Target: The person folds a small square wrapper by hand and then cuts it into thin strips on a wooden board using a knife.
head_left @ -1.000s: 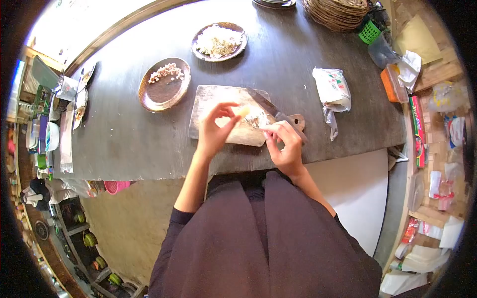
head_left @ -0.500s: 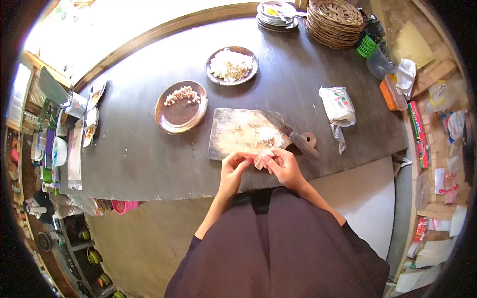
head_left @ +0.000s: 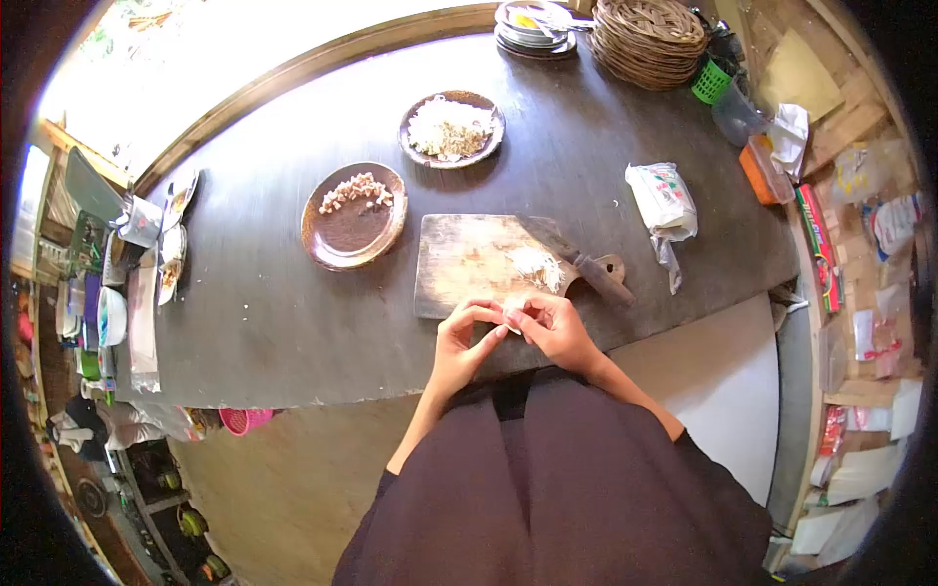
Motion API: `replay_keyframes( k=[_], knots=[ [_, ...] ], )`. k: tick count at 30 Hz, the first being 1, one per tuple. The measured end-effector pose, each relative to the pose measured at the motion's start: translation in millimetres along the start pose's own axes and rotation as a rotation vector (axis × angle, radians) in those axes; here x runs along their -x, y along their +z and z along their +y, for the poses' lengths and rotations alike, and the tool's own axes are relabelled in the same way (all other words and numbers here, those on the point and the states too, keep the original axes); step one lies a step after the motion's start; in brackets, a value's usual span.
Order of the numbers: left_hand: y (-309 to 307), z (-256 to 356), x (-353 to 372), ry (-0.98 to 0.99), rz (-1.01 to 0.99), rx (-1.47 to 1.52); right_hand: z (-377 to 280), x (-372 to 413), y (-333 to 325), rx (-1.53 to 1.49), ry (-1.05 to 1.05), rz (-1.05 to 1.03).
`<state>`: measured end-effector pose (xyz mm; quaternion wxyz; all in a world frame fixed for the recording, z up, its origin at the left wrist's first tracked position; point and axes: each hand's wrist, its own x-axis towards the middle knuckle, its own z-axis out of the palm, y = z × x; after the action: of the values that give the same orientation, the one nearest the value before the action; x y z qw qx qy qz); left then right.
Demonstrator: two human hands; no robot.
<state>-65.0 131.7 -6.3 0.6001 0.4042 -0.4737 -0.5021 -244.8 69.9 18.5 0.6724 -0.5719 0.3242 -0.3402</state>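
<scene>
Just over the front edge of a wooden cutting board [head_left: 459,269], my two hands meet fingertip to fingertip. Between the thumb and fingers of my right hand [head_left: 555,332] is a small pale piece of food [head_left: 512,317], mostly hidden by the fingers. My left hand [head_left: 467,342] pinches at its other side. Thin white shreds [head_left: 535,268] lie in a small heap on the board. A broad-bladed knife [head_left: 598,275] rests across the board's right end, its dark handle beside the board's holed grip.
Left of the board stands a brown plate [head_left: 354,234] with small chopped pieces; behind is another plate [head_left: 498,137] heaped with pale shreds. A white plastic packet [head_left: 662,203] lies to the right. Stacked dishes [head_left: 535,41] and woven plates [head_left: 647,44] stand at the back.
The pale piece showed larger between my fingers before; now less of it shows. My left hand's fingers have become more arched, and the view has shifted slightly.
</scene>
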Motion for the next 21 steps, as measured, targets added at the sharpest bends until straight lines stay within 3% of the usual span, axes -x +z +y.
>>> replay_keyframes(
  k=[3, 9, 13, 15, 21],
  knots=[
    [-1, 9, 1, -0.063, 0.024, 0.014, 3, 1, 0, 0.089, 0.049, 0.012],
    [-14, 22, -3, -0.09, 0.055, -0.014, -8, -4, 11, 0.092, -0.042, 0.098],
    [-25, 34, -9, -0.006, 0.031, -0.048, -26, -6, 24, 0.11, -0.073, 0.138],
    [-29, 44, -11, -0.001, 0.048, -0.077, -36, -6, 35, 0.36, -0.257, 0.185],
    [-37, 71, -12, 0.073, 0.063, -0.068, -50, -2, 63, 0.346, -0.325, 0.264]
  ],
)
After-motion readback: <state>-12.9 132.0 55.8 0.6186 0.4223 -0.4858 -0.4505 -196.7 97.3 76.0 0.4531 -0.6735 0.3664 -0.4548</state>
